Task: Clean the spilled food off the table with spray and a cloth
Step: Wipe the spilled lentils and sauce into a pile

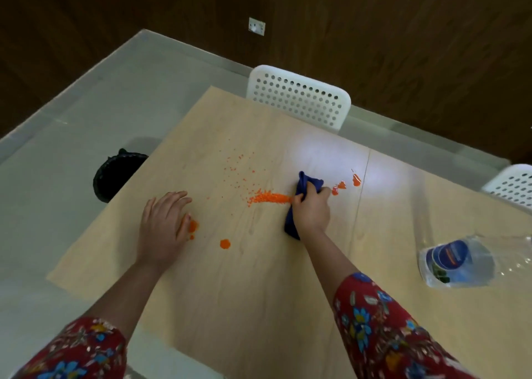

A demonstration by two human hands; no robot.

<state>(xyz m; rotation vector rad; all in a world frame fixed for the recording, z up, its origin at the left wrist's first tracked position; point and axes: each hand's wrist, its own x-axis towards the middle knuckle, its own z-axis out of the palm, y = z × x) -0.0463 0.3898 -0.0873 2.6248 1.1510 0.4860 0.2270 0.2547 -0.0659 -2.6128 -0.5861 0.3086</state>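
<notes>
Bottle (460, 263) blocks right table (244, 292) side; chair (299, 99) crowds far edge; near centre open.

the right hand (312, 210) grips a bunched blue cloth (305, 185) pressed on the bench (259, 306). a heap of orange grains (269, 198) touches the cloth's left edge, with loose grains scattered beyond it. orange drops (347, 183) lie just right of this hand. the left hand (164, 226) rests flat with straight fingers, an orange blob (193, 226) at its thumb and another blob (225, 244) near. a clear bottle (472, 263) lies well right of the right hand.
</notes>
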